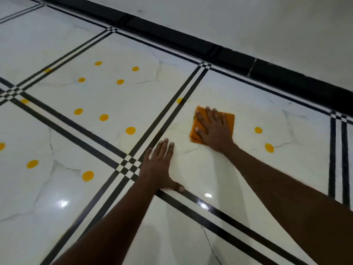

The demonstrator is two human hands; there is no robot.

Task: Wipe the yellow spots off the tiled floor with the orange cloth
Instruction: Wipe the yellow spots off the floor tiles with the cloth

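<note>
My right hand (214, 129) presses flat on the folded orange cloth (228, 119), fingers spread, on a white tile of the floor (238, 169). A faint yellowish smear lies on the tile left of the cloth. Two yellow spots (258, 130) sit to the cloth's right, and one yellow spot (179, 100) lies on the black stripes just beyond the cloth. Several more yellow spots (103, 117) dot the tiles to the left. My left hand (159, 167) rests palm down on the floor, fingers apart, holding nothing.
The floor is glossy white marble-look tile with black double stripes and small checker crossings (129, 167). A black skirting band (248, 66) runs along the white wall at the top right. Light glare shows on the near tiles.
</note>
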